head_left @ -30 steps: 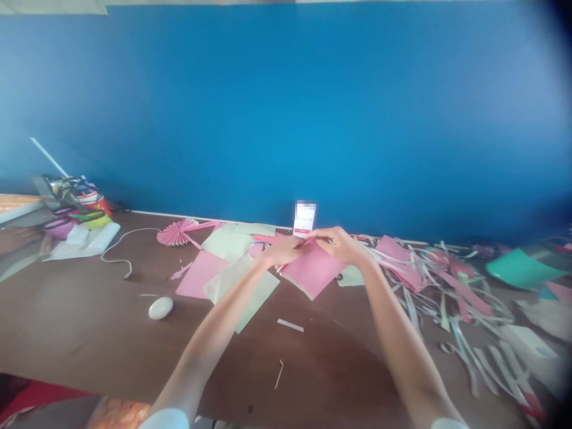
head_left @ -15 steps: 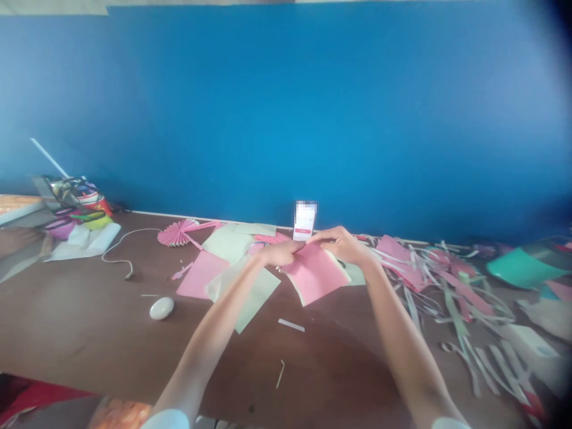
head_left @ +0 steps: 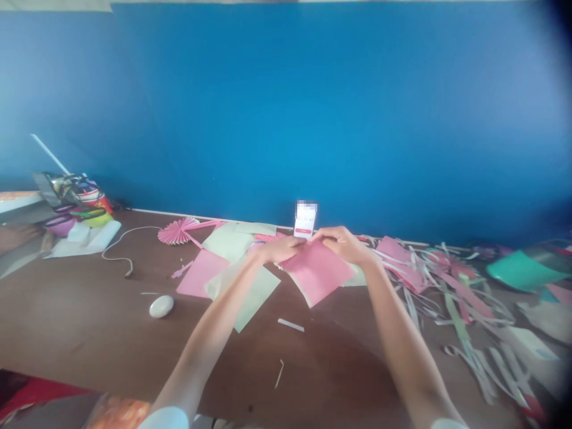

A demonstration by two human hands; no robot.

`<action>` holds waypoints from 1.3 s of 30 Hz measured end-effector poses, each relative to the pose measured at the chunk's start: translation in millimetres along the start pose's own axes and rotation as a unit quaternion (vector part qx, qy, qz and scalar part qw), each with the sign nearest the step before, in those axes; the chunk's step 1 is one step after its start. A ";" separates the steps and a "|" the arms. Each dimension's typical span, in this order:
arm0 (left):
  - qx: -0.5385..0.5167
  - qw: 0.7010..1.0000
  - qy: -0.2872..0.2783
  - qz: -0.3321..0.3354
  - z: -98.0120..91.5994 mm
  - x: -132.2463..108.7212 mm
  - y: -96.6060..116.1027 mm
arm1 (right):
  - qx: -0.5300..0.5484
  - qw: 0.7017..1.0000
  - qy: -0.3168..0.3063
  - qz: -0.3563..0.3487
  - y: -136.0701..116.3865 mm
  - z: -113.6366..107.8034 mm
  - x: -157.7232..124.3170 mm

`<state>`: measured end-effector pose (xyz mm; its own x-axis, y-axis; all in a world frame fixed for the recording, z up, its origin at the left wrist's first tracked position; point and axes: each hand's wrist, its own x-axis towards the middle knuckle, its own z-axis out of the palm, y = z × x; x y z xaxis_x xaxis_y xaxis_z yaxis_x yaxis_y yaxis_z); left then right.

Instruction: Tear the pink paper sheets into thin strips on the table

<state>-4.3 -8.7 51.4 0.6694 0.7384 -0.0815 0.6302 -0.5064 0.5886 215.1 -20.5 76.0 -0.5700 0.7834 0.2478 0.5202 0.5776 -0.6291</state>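
Note:
A pink paper sheet (head_left: 317, 274) with a pale edge lies at a slant between my hands, in the middle of the head view. At its upper left edge my left hand (head_left: 279, 249) presses and grips it with the fingers together. My right hand (head_left: 342, 243) pinches its top edge, index finger bent over the thumb. Just behind the fingertips stands a phone (head_left: 304, 224) with a lit screen. Pale green sheets (head_left: 257, 292) and another pink sheet (head_left: 203, 273) lie left of my left hand.
A white oval mouse (head_left: 161, 307), a cable (head_left: 118, 241) and a pink paper fan (head_left: 177, 231) lie to the left. Paper strips (head_left: 465, 322) are tangled at the right, near a green sheet (head_left: 521, 270). Another person's hand (head_left: 15, 237) is at the far left.
The pink sheet has shifted slightly right and lies flatter. My left hand's fingers have stretched out further over its upper edge; my right hand has hardly moved.

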 end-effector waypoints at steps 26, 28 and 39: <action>-0.017 0.990 0.123 0.058 7.4 6.2 -0.6 | -0.063 0.997 0.001 0.050 9.1 6.2 5.1; -0.016 0.989 0.132 0.058 8.6 6.3 -1.2 | -0.063 0.997 0.006 0.049 8.9 6.9 5.9; -0.025 0.991 0.119 0.053 9.9 6.7 -4.1 | -0.064 0.997 0.023 0.020 7.2 8.2 6.0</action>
<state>1.5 -6.1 40.5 0.6147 0.7700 0.1712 0.5371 -0.5676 0.6240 210.2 -13.5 67.0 -0.5187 0.8142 0.2607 0.6209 0.5684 -0.5399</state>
